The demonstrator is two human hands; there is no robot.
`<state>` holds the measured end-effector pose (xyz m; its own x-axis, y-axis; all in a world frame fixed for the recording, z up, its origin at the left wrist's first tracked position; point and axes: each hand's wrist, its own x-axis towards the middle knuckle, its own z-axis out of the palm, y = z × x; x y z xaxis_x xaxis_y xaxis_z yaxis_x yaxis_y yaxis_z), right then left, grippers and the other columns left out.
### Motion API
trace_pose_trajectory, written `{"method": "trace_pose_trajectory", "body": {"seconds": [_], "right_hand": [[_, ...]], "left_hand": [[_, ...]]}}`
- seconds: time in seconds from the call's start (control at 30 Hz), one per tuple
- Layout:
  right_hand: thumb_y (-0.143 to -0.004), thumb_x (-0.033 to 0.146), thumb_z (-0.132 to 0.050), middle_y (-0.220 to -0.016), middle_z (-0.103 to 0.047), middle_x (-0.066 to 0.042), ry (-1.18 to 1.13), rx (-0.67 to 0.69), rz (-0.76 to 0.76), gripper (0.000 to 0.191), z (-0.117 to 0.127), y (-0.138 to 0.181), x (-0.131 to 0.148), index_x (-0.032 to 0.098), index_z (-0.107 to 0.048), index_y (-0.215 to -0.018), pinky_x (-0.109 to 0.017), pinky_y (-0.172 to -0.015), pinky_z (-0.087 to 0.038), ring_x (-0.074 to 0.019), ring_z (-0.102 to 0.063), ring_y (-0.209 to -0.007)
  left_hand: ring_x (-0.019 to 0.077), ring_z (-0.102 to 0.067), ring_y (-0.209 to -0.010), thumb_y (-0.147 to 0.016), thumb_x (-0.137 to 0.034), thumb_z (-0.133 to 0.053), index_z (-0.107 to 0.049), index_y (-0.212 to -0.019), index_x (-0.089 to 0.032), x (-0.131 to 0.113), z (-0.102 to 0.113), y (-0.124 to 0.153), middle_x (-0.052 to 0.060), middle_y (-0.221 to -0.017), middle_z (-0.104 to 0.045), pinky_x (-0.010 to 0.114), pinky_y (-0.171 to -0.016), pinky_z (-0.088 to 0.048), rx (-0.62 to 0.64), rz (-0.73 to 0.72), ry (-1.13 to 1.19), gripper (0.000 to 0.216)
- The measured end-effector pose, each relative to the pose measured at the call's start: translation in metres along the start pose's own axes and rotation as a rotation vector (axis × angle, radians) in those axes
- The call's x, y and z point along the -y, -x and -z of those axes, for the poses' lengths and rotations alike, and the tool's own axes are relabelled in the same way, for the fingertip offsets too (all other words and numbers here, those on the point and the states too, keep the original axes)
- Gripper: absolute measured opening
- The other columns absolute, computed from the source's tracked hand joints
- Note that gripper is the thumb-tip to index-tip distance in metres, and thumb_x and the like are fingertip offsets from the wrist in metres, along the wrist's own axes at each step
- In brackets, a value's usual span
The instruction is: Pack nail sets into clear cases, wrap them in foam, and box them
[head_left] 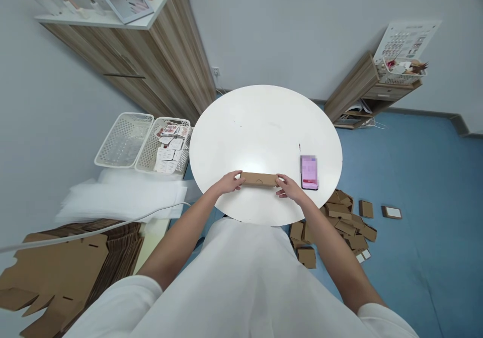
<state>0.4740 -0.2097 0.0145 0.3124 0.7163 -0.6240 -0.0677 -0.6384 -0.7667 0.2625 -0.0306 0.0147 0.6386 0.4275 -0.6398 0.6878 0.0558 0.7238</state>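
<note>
Flat brown cardboard box [259,179], table's near edge

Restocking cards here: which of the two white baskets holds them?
The basket right beside the table: cards lie in it. The other basket, farther from the table, looks empty.

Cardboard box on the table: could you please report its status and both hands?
Left hand, right hand: each grips one end of the cardboard box. Box flat on the white table. Phone right of it, apart.
</note>
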Motion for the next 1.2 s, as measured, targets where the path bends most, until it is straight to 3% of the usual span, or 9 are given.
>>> {"method": "trace_pose_trajectory", "body": {"seconds": [0.13,0.3,0.43,0.53,0.63,0.77,0.9,1.1,1.2], "right_hand": [[-0.081,0.044,-0.046,-0.124,-0.044,-0.008,-0.061,-0.009,0.072,0.045,-0.007,0.002,0.003,0.028,-0.042,-0.123,-0.028,-0.063,-0.055,-0.0149,-0.061,-0.083],[-0.082,0.039,-0.045,-0.124,-0.046,-0.009,-0.103,-0.043,0.129,0.045,-0.016,0.003,-0.005,0.023,-0.043,-0.124,-0.032,-0.076,-0.054,-0.0136,-0.061,-0.082],[-0.078,0.043,-0.050,-0.130,-0.040,-0.008,-0.036,-0.187,0.243,0.052,-0.022,0.010,-0.023,0.025,-0.044,-0.125,-0.034,-0.084,-0.049,-0.0163,-0.057,-0.095],[-0.075,0.046,-0.053,-0.126,-0.044,-0.009,-0.128,-0.245,0.271,0.052,-0.025,0.016,-0.038,0.022,-0.048,-0.121,-0.034,-0.088,-0.046,-0.0191,-0.056,-0.100],[-0.071,0.045,-0.057,-0.123,-0.047,-0.010,-0.218,-0.308,0.239,0.056,-0.028,0.017,-0.051,0.022,-0.047,-0.121,-0.035,-0.086,-0.046,-0.0207,-0.057,-0.099],[-0.066,0.043,-0.062,-0.119,-0.051,-0.011,-0.237,-0.334,0.203,0.062,-0.028,0.014,-0.065,0.021,-0.043,-0.120,-0.035,-0.079,-0.048,-0.0208,-0.059,-0.094],[-0.066,0.044,-0.060,-0.108,-0.058,-0.009,-0.103,-0.361,0.219,0.048,-0.026,0.009,-0.075,0.019,-0.052,-0.106,-0.035,-0.083,-0.045,-0.0207,-0.055,-0.098],[-0.067,0.049,-0.057,-0.092,-0.062,-0.006,0.048,-0.396,0.157,0.038,-0.026,0.003,-0.081,0.019,-0.053,-0.090,-0.031,-0.065,-0.045,-0.0162,-0.057,-0.069],[-0.070,0.050,-0.053,-0.086,-0.062,-0.003,0.163,-0.418,0.161,0.031,-0.028,0.001,-0.080,0.020,-0.052,-0.079,-0.029,-0.062,-0.042,-0.0150,-0.056,-0.064]], "left_hand": [[0.0150,-0.062,-0.075,-0.077,-0.050,-0.050,-0.039,-0.128,-0.020,0.000,-0.002,0.001,0.008,-0.089,-0.064,0.026,-0.065,-0.047,0.007,-0.054,0.029,0.060],[0.0169,-0.062,-0.078,-0.077,-0.046,-0.052,-0.035,-0.131,-0.017,0.003,-0.011,0.008,0.008,-0.086,-0.065,0.029,-0.069,-0.046,-0.042,-0.034,0.080,0.064],[0.0189,-0.061,-0.085,-0.075,-0.040,-0.055,-0.033,-0.131,-0.021,0.006,-0.032,0.019,0.008,-0.093,-0.064,0.030,-0.071,-0.045,-0.130,-0.021,0.119,0.063],[0.0190,-0.060,-0.090,-0.078,-0.047,-0.049,-0.035,-0.127,-0.024,0.010,-0.052,0.025,0.008,-0.102,-0.063,0.029,-0.071,-0.045,-0.148,0.008,0.196,0.056],[0.0196,-0.059,-0.090,-0.078,-0.052,-0.046,-0.034,-0.124,-0.022,0.017,-0.069,0.023,0.011,-0.104,-0.062,0.031,-0.072,-0.045,-0.220,0.044,0.213,0.056],[0.0199,-0.058,-0.092,-0.079,-0.045,-0.048,-0.036,-0.122,-0.020,0.026,-0.086,0.014,0.011,-0.105,-0.061,0.033,-0.077,-0.043,-0.283,0.019,0.195,0.051],[0.0190,-0.057,-0.096,-0.075,-0.035,-0.056,-0.042,-0.115,-0.019,0.032,-0.101,0.009,0.011,-0.111,-0.058,0.032,-0.080,-0.042,-0.375,-0.013,0.222,0.045],[0.0184,-0.056,-0.091,-0.069,-0.037,-0.062,-0.049,-0.107,-0.018,0.040,-0.116,0.006,0.008,-0.101,-0.060,0.031,-0.077,-0.043,-0.567,0.003,0.091,0.044],[0.0175,-0.057,-0.086,-0.068,-0.037,-0.064,-0.052,-0.102,-0.019,0.043,-0.114,0.006,0.006,-0.096,-0.061,0.032,-0.075,-0.044,-0.578,-0.034,0.032,0.041]]}}
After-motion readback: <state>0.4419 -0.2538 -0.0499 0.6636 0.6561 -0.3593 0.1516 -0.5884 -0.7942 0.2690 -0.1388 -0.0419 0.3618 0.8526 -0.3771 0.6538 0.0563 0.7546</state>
